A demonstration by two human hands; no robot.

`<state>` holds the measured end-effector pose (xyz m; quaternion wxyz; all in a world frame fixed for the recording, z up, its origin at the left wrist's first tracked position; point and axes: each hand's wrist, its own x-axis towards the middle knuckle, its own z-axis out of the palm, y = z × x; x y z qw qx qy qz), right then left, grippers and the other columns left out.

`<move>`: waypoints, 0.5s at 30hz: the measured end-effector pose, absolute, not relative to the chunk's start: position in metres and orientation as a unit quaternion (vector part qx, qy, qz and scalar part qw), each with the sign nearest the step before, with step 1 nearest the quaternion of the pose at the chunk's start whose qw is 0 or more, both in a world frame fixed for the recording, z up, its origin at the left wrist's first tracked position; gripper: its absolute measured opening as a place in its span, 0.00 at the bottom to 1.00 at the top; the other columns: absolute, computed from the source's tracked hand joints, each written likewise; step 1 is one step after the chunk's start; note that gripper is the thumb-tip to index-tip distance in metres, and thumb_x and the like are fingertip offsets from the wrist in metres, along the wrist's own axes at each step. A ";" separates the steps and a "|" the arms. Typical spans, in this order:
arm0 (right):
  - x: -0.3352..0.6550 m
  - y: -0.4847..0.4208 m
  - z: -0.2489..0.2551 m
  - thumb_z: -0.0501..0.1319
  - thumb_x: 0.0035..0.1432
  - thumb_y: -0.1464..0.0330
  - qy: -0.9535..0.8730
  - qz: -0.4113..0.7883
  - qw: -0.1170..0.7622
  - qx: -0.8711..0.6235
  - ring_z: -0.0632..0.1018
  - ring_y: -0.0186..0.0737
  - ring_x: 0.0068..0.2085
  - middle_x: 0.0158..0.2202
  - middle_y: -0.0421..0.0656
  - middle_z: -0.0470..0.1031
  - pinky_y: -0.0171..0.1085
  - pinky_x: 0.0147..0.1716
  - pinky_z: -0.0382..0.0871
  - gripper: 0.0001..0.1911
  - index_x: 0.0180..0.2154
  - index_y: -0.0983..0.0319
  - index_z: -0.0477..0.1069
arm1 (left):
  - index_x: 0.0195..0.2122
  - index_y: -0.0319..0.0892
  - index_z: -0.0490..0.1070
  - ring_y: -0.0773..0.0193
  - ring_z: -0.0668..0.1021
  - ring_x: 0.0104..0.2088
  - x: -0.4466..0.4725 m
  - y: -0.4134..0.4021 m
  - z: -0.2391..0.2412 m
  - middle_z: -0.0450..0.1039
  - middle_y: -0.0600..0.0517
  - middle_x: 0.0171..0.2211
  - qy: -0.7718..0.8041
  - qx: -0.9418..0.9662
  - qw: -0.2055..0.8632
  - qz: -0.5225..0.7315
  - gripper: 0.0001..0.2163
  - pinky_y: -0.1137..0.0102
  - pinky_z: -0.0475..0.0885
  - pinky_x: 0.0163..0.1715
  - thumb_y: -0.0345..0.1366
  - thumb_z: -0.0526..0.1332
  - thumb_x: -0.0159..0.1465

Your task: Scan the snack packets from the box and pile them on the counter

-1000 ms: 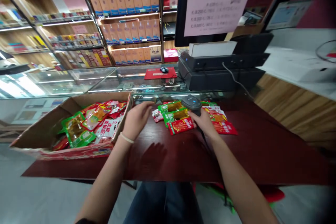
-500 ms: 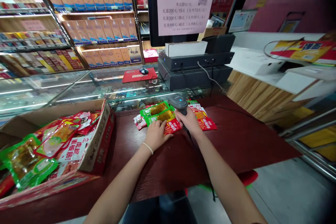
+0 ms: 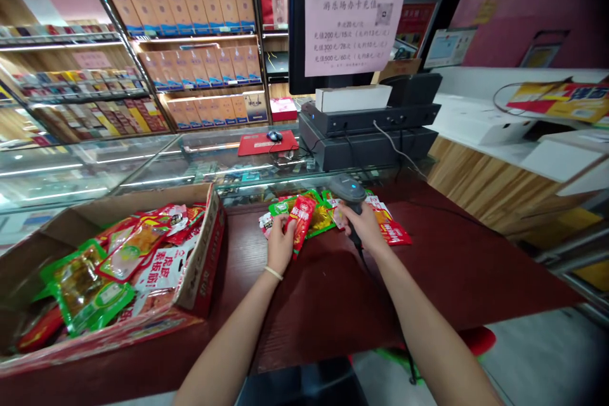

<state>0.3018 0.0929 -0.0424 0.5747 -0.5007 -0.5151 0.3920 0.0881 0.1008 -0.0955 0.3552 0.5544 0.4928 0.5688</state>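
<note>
My left hand [image 3: 280, 244] is closed on a red snack packet [image 3: 301, 219], lifted at a slant over the other packets. In my right hand [image 3: 364, 225] is a dark handheld barcode scanner [image 3: 349, 189], gripped by its handle, with a small blue light on top. Its head points away from me, over the counter. Beneath and beside the red packet lie green-edged snack packets [image 3: 321, 221]. To the right of the scanner, more red and white packets [image 3: 394, 232] lie on the dark red tabletop [image 3: 328, 304]. The fingertips of my left hand are partly hidden behind the packet.
On the left stands an open cardboard box [image 3: 202, 266] full of snack packets. Behind the table is a glass counter [image 3: 190, 168] bearing a red mouse pad [image 3: 250, 144], a mouse and a black cash drawer [image 3: 333, 151]. A monitor carries a paper sign [image 3: 352, 32]. The scanner's cable [image 3: 359, 250] hangs down.
My left hand, earlier flat over the packets, now holds the red packet raised and turned upright. The scanner has shifted slightly right relative to the packets. The whole view has swung left and up.
</note>
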 end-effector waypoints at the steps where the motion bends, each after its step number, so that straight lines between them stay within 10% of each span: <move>1: 0.301 0.093 -0.043 0.65 0.55 0.52 -0.516 0.393 0.575 -0.499 0.65 0.32 0.15 0.17 0.32 0.63 0.33 0.15 0.59 0.18 0.34 0.57 0.64 | 0.44 0.44 0.68 0.62 0.76 0.35 0.087 0.104 -0.094 0.73 0.51 0.36 0.474 0.506 0.401 0.598 0.13 0.69 0.69 0.39 0.45 0.60 0.63; 6: 0.297 0.091 -0.044 0.65 0.55 0.52 -0.540 0.391 0.559 -0.493 0.64 0.30 0.14 0.17 0.34 0.64 0.32 0.15 0.59 0.19 0.28 0.59 0.64 | 0.52 0.47 0.65 0.70 0.72 0.25 0.079 0.108 -0.084 0.72 0.55 0.32 0.373 0.310 0.624 0.613 0.20 0.71 0.71 0.30 0.45 0.63 0.61; 11: 0.293 0.091 -0.045 0.66 0.53 0.51 -0.535 0.384 0.559 -0.504 0.64 0.30 0.14 0.17 0.33 0.64 0.32 0.15 0.59 0.20 0.30 0.60 0.65 | 0.47 0.39 0.73 0.62 0.78 0.38 0.066 0.101 -0.071 0.74 0.41 0.51 0.225 0.221 0.760 0.568 0.28 0.67 0.75 0.36 0.60 0.53 0.63; 15: 0.293 0.090 -0.043 0.67 0.51 0.50 -0.541 0.375 0.550 -0.514 0.65 0.30 0.14 0.16 0.35 0.66 0.32 0.15 0.60 0.22 0.26 0.59 0.63 | 0.55 0.39 0.71 0.57 0.76 0.53 0.064 0.098 -0.065 0.72 0.42 0.56 0.171 0.184 0.789 0.561 0.19 0.62 0.73 0.51 0.44 0.58 0.66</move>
